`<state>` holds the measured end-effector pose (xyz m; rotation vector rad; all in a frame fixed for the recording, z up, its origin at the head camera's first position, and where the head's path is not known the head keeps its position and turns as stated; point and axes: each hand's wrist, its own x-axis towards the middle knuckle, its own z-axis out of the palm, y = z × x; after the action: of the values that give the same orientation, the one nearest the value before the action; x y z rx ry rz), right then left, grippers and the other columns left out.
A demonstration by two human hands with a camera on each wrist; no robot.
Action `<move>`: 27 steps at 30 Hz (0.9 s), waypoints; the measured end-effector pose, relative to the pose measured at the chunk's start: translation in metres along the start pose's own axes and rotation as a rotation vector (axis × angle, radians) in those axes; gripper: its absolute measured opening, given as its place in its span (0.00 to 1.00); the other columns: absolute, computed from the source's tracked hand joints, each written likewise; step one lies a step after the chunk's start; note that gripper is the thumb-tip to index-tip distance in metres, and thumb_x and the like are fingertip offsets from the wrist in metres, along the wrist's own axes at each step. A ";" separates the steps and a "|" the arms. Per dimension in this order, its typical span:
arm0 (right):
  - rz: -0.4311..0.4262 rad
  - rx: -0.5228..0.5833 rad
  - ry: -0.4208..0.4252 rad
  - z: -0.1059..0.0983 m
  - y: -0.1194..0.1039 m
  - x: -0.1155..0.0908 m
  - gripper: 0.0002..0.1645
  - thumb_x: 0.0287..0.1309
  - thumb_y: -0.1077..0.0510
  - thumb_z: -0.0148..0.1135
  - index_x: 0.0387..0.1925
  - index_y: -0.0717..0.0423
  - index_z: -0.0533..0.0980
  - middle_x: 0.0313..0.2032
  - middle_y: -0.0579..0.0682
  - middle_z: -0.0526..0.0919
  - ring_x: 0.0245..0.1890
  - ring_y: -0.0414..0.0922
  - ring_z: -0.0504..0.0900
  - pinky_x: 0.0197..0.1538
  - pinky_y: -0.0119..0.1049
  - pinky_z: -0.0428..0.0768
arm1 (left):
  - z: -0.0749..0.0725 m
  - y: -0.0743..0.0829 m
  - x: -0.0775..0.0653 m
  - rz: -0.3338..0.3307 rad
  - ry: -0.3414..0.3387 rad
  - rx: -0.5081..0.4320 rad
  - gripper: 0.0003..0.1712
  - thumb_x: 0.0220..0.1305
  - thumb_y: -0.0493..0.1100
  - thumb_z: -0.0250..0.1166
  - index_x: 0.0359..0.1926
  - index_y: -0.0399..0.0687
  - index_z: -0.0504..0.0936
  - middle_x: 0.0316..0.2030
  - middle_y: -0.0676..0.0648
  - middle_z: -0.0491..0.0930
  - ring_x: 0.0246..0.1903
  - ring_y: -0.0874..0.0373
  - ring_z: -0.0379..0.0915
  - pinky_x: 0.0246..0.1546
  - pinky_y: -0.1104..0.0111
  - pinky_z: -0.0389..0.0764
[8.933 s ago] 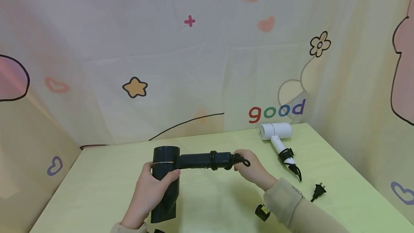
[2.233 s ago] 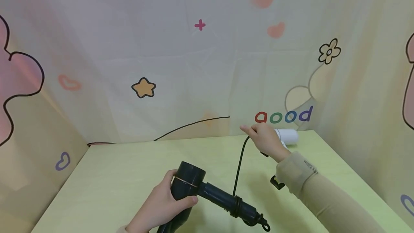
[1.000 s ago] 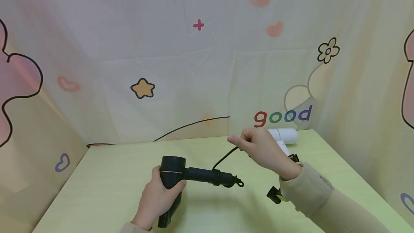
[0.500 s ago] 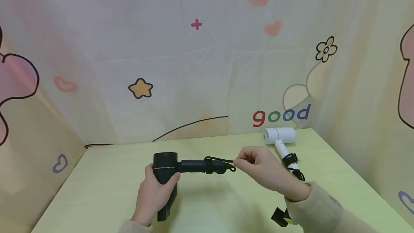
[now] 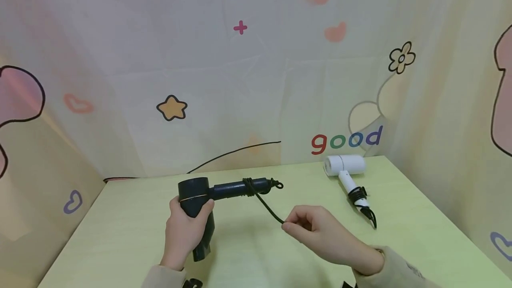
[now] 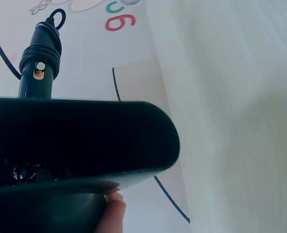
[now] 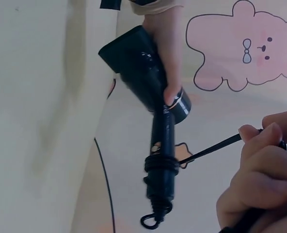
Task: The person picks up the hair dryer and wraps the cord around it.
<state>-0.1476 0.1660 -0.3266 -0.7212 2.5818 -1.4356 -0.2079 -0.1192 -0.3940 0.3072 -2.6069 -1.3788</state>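
Note:
My left hand (image 5: 184, 232) grips the barrel of a black hair dryer (image 5: 194, 190), holding it above the table with the nozzle pointing down and the handle out to the right. Several turns of black cord (image 5: 267, 208) circle the handle. From these turns the cord runs taut down to my right hand (image 5: 320, 234), which pinches it between thumb and forefinger. The left wrist view looks into the flat nozzle (image 6: 85, 131), with one fingertip under it. In the right wrist view the coils (image 7: 161, 166) sit mid-handle, and a dark piece shows by the palm.
A white hair dryer (image 5: 346, 165) lies at the table's back right, its cord wound round its handle. The pale table (image 5: 120, 226) meets a printed curtain (image 5: 224, 83) at the back. Dark objects by both wrists are cut off at the bottom edge.
The right hand has come down from behind the handle to in front of it, drawing the cord over. The left hand has shifted left and tilted the dryer, its handle end now raised.

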 end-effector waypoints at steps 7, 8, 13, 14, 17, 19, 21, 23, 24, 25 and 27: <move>0.055 0.066 -0.016 0.005 0.017 -0.007 0.12 0.65 0.53 0.56 0.31 0.58 0.77 0.22 0.44 0.73 0.20 0.34 0.68 0.22 0.29 0.67 | -0.005 0.003 0.002 -0.026 0.011 -0.030 0.55 0.56 0.70 0.58 0.67 0.35 0.49 0.45 0.33 0.75 0.38 0.44 0.77 0.32 0.59 0.77; 0.050 0.068 -0.019 0.006 0.019 -0.007 0.12 0.65 0.54 0.55 0.31 0.58 0.77 0.21 0.44 0.73 0.19 0.33 0.68 0.22 0.29 0.66 | -0.005 0.004 0.002 -0.029 0.012 -0.036 0.55 0.56 0.70 0.58 0.67 0.35 0.49 0.45 0.33 0.75 0.39 0.44 0.77 0.33 0.59 0.77; 0.040 0.087 -0.052 0.017 0.027 -0.011 0.14 0.66 0.52 0.54 0.31 0.57 0.77 0.19 0.42 0.72 0.16 0.31 0.63 0.20 0.26 0.63 | -0.003 0.005 0.002 -0.031 0.018 -0.077 0.55 0.56 0.71 0.58 0.67 0.35 0.49 0.46 0.33 0.75 0.39 0.44 0.78 0.33 0.59 0.78; 0.031 0.099 -0.066 0.019 0.029 -0.012 0.14 0.66 0.51 0.54 0.31 0.57 0.77 0.18 0.43 0.71 0.16 0.31 0.63 0.20 0.26 0.64 | -0.003 0.005 0.003 -0.035 0.017 -0.091 0.56 0.56 0.71 0.58 0.68 0.35 0.49 0.46 0.33 0.75 0.40 0.44 0.78 0.34 0.59 0.79; 0.003 0.167 -0.122 0.027 0.035 -0.014 0.16 0.67 0.52 0.53 0.32 0.60 0.77 0.14 0.48 0.68 0.15 0.30 0.63 0.20 0.25 0.65 | -0.005 0.005 0.003 -0.052 0.008 -0.131 0.57 0.56 0.72 0.57 0.68 0.35 0.47 0.49 0.32 0.74 0.42 0.42 0.78 0.36 0.57 0.80; -0.015 0.202 -0.152 0.030 0.042 -0.014 0.16 0.67 0.53 0.52 0.33 0.61 0.77 0.14 0.49 0.67 0.14 0.29 0.65 0.19 0.24 0.67 | -0.006 0.004 0.004 -0.066 -0.004 -0.161 0.58 0.55 0.72 0.57 0.69 0.35 0.46 0.50 0.32 0.72 0.44 0.42 0.77 0.38 0.56 0.80; -0.002 0.227 -0.175 0.032 0.047 -0.014 0.15 0.68 0.53 0.52 0.36 0.61 0.77 0.14 0.47 0.67 0.14 0.30 0.65 0.20 0.24 0.68 | -0.007 0.004 0.004 -0.083 -0.020 -0.189 0.58 0.55 0.72 0.57 0.69 0.35 0.46 0.52 0.32 0.71 0.45 0.41 0.76 0.40 0.56 0.80; 0.015 0.235 -0.192 0.033 0.053 -0.013 0.15 0.68 0.54 0.51 0.39 0.62 0.77 0.17 0.44 0.68 0.14 0.30 0.66 0.20 0.24 0.69 | -0.009 0.004 0.004 -0.097 -0.033 -0.220 0.58 0.55 0.72 0.57 0.68 0.35 0.46 0.53 0.33 0.69 0.46 0.42 0.76 0.40 0.56 0.80; 0.030 0.236 -0.198 0.032 0.055 -0.012 0.15 0.68 0.54 0.51 0.41 0.62 0.78 0.18 0.43 0.69 0.14 0.31 0.66 0.20 0.24 0.69 | -0.009 0.004 0.004 -0.101 -0.039 -0.234 0.57 0.56 0.72 0.57 0.68 0.35 0.47 0.53 0.34 0.69 0.46 0.42 0.76 0.40 0.57 0.80; 0.042 0.238 -0.204 0.032 0.058 -0.012 0.15 0.68 0.55 0.50 0.43 0.62 0.78 0.19 0.43 0.70 0.14 0.32 0.67 0.20 0.24 0.69 | -0.010 0.004 0.004 -0.106 -0.046 -0.250 0.57 0.56 0.71 0.58 0.68 0.35 0.47 0.53 0.34 0.68 0.46 0.43 0.75 0.39 0.57 0.80; 0.079 0.247 -0.212 0.031 0.062 -0.011 0.16 0.69 0.56 0.49 0.47 0.63 0.77 0.21 0.43 0.71 0.14 0.33 0.67 0.20 0.24 0.68 | -0.011 0.004 0.004 -0.113 -0.056 -0.281 0.56 0.56 0.70 0.58 0.68 0.35 0.47 0.53 0.34 0.68 0.45 0.43 0.76 0.38 0.58 0.81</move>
<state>-0.1500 0.1743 -0.3965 -0.6860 2.2017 -1.5263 -0.2090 -0.1268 -0.3840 0.3830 -2.4263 -1.7894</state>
